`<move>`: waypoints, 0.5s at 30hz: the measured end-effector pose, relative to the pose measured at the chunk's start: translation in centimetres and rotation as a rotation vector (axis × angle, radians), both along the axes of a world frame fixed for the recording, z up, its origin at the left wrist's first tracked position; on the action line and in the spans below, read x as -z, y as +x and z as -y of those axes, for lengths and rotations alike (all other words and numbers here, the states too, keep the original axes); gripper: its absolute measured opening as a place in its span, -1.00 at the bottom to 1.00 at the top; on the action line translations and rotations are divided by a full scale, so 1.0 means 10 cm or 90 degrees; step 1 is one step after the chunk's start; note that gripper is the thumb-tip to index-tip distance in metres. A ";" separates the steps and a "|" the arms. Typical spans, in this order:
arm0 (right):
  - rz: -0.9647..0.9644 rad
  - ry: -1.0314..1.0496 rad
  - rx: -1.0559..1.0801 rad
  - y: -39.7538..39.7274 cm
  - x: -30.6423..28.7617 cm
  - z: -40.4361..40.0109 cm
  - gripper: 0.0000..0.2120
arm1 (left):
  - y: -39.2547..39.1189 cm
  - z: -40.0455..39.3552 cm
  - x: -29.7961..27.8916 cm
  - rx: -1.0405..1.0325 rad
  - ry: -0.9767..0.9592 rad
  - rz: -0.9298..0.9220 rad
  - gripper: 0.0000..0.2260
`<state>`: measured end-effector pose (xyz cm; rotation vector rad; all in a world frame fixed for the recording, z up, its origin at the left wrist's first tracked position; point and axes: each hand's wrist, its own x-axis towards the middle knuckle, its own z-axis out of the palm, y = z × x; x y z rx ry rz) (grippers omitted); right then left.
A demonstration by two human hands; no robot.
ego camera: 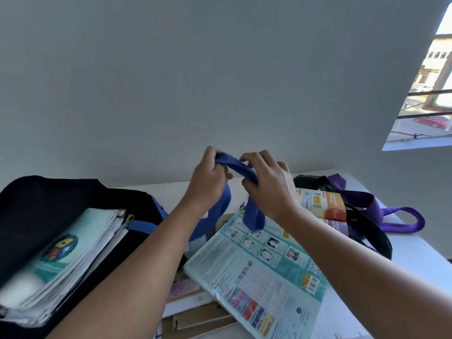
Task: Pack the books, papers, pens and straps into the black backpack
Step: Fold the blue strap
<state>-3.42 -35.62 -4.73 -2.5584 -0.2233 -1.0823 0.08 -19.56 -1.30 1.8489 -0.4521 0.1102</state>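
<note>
Both hands grasp one flat blue woven strap (247, 171), raised above the table: left hand (208, 178) curls round its upper end, right hand (269, 184) pinches the band just beside it. Strap's tails hang down from the grip, one looping below the left wrist, one dropping to a folded end under the right palm.

Items, largest first:

1. Pale grey wall (195, 69), behind and above the grip; open room all round the raised hands.
2. White table (415, 260), below the grip; bare surface shows to the right, its far edge against the wall.
3. Black fabric backpack (49, 199), lower left of the grip, mouth open; touches the table's left reach.
4. Stack of books and white papers (80, 245), inside the backpack; top cover pale teal with a round multicoloured emblem. Writing blurred.
5. Teal softcover book (256, 272), directly below the grip, lying tilted on brown card folders (195, 319); back cover shows small portrait photos, a coloured grid, a QR code. Text too small to read.
6. Black strap (367, 231), lower right, coiled on the table.
7. Purple woven strap (396, 216), right of the grip, looped beside the black one.
8. Orange-and-cream booklet (325, 204), just right of the right wrist, partly under the straps. Print unreadable.
9. Barred window (428, 106), upper right, well apart.
</note>
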 end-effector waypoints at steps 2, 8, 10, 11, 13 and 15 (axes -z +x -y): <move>-0.075 0.017 0.036 0.00 0.01 0.07 -0.70 | 0.01 -0.03 -0.07 -0.055 -0.004 0.048 -0.79; -0.059 0.039 0.016 0.00 0.01 0.13 -0.71 | 0.07 -0.09 -0.13 -0.071 0.121 0.152 -0.81; -0.113 0.056 -0.016 0.02 0.05 0.14 -0.68 | 0.11 -0.12 -0.13 -0.103 0.107 0.171 -0.78; -0.148 0.057 -0.014 0.01 0.07 0.15 -0.68 | 0.13 -0.14 -0.13 -0.120 0.092 0.174 -0.77; -0.173 0.084 -0.005 -0.01 0.12 0.14 -0.67 | 0.16 -0.15 -0.12 -0.138 0.093 0.183 -0.76; -0.139 0.151 -0.007 -0.04 0.12 0.13 -0.65 | 0.17 -0.15 -0.10 -0.143 0.114 0.195 -0.78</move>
